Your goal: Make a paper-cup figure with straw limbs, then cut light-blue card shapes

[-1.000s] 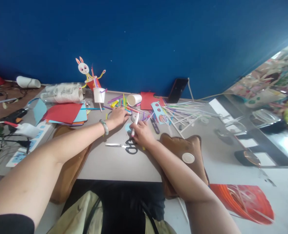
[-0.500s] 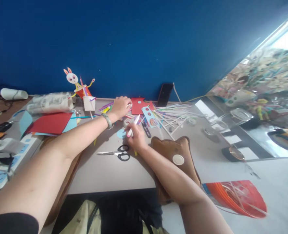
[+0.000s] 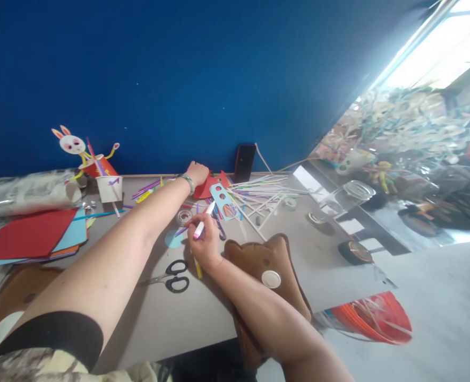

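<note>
My right hand (image 3: 206, 244) is closed around a white marker pen (image 3: 205, 219) with a pink end, held slanted above the table. Reaching toward the wall, my left hand (image 3: 198, 172) is at the upper left edge of a sheet of red paper (image 3: 205, 189). Its fingers look curled, but what they hold is hidden. A light blue strip with round holes (image 3: 218, 193) overlaps the red paper. Beside my right hand are a roll of clear tape (image 3: 184, 217) and a light blue paper disc (image 3: 173, 239). Black-handled scissors (image 3: 174, 276) lie nearer me.
Paper sticks (image 3: 266, 193) spread to the right, before a leaning phone (image 3: 245, 163). A paper cup (image 3: 110, 190) and a rabbit figure (image 3: 72, 144) stand left. A brown cushion (image 3: 254, 260) lies under my right forearm; an orange bucket (image 3: 394, 318) stands beyond the table edge.
The view has swung right. My left hand has moved farther toward the wall and to the red paper, which now looks bent. My right hand still holds the marker pen.
</note>
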